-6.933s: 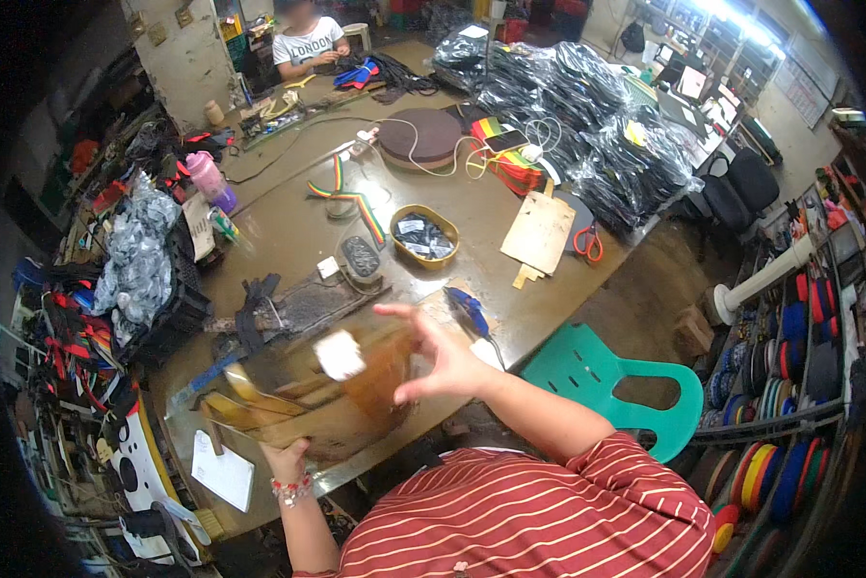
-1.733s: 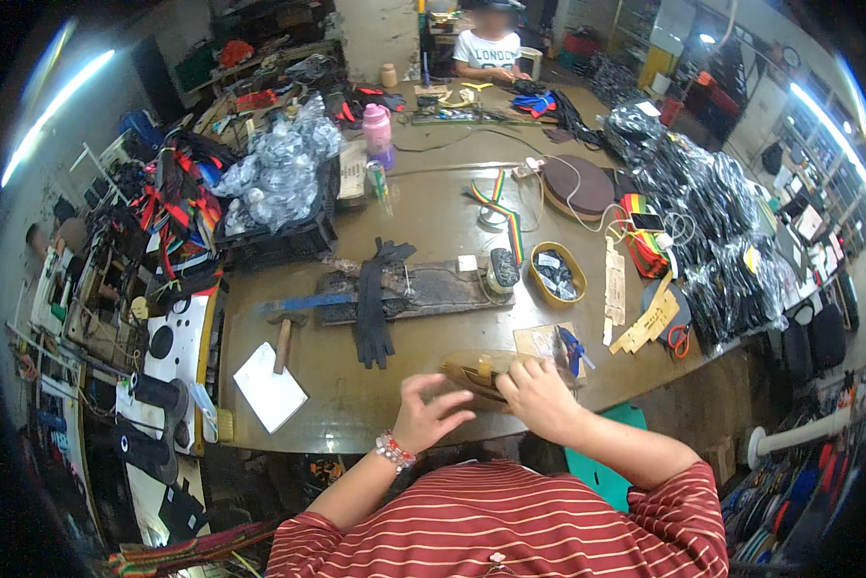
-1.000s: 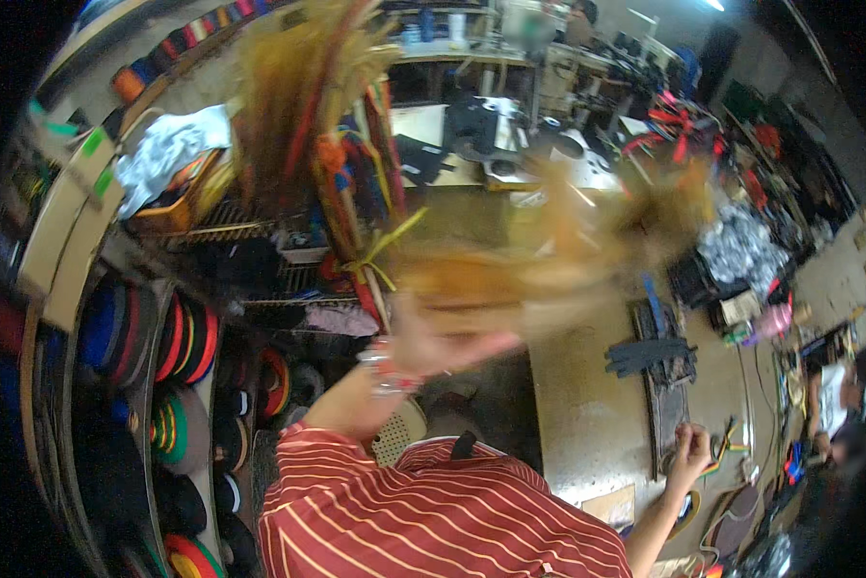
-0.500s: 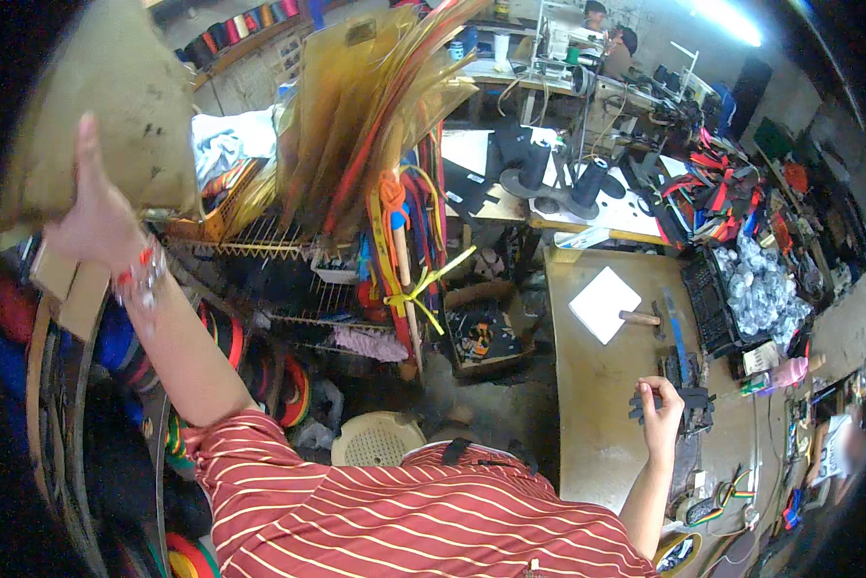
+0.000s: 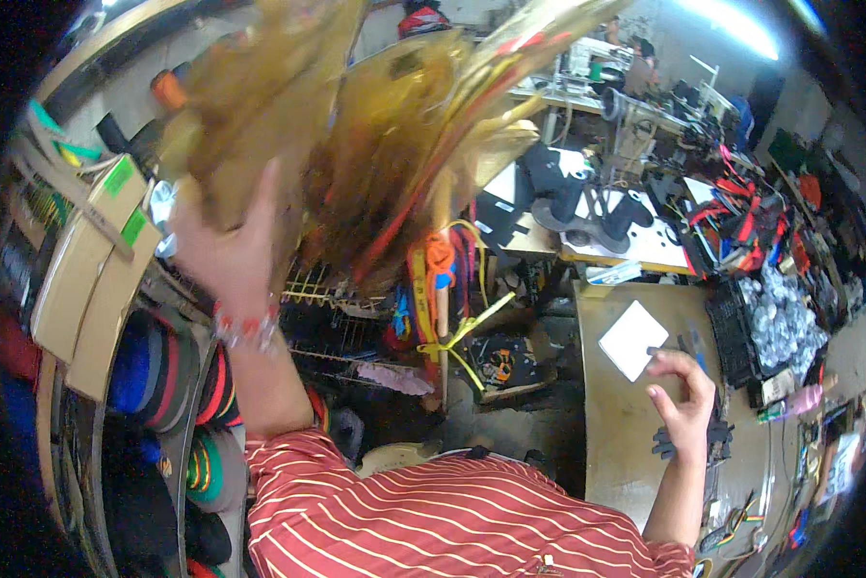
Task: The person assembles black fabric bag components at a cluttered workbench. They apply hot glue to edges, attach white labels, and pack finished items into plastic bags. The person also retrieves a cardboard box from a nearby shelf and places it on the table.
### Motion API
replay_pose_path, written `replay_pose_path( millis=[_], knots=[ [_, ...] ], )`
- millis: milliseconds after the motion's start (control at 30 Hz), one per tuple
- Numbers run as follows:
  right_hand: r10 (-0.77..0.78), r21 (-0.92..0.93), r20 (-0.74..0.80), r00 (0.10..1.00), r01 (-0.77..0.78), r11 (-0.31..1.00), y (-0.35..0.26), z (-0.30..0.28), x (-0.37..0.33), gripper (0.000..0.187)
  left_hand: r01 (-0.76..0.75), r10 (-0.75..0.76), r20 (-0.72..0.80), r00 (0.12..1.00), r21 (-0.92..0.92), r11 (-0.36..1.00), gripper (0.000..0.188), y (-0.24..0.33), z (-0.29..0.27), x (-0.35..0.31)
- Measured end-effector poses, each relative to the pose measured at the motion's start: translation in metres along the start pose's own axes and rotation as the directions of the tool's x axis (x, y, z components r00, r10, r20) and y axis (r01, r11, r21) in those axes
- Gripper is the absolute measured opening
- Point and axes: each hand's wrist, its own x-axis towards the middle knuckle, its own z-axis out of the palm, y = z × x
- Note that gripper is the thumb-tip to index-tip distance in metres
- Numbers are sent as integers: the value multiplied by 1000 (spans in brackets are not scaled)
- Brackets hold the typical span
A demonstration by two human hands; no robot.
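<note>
My left hand [image 5: 226,246], smeared by motion, is raised at the upper left and grips a brown, film-like sheet [image 5: 250,106]. Right beside that sheet hangs a thick bunch of yellowish-brown translucent sheets [image 5: 385,144]; where they overlap, blur hides whether they touch. My right hand [image 5: 685,400] hovers over the brown worktable [image 5: 611,433], fingers curved and apart from the thumb, with nothing visible in it. Behind its wrist lies a black piece with short strips [image 5: 662,441]. A white square sheet [image 5: 632,340] rests on the table just beyond the fingers.
Cardboard boxes [image 5: 91,270] stand on a rack with webbing rolls [image 5: 144,371] at left. A wire shelf [image 5: 327,299] sits below the hanging sheets. A black crate [image 5: 732,328] with clear bags [image 5: 785,323] is at right. Black cones [image 5: 630,212] stand on the far table.
My left hand has carried the brown sheet rightward to the hanging bunch, uncovering the cardboard boxes. My right hand has lifted away from the black piece and its fingers have spread. The view has shifted.
</note>
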Motion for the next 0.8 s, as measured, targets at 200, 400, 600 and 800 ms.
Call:
replay_pose_path(
  millis=[200,400,600,800],
  knots=[
    [-266,563,245,932,86,822,-58,84,70,108,490,-321,386,865,-511,706,64,-1,-165,24],
    [65,791,240,969,-234,566,-36,129,44,74,777,153,970,186,-241,581,67,47,-136,-81],
    [277,609,-230,933,-84,789,59,24,-21,93,206,-145,641,754,-20,978,95,-95,-39,-105],
    [196,429,-506,840,48,902,105,-63,-39,62,318,-228,699,678,1,948,33,-166,35,-88]
  ],
)
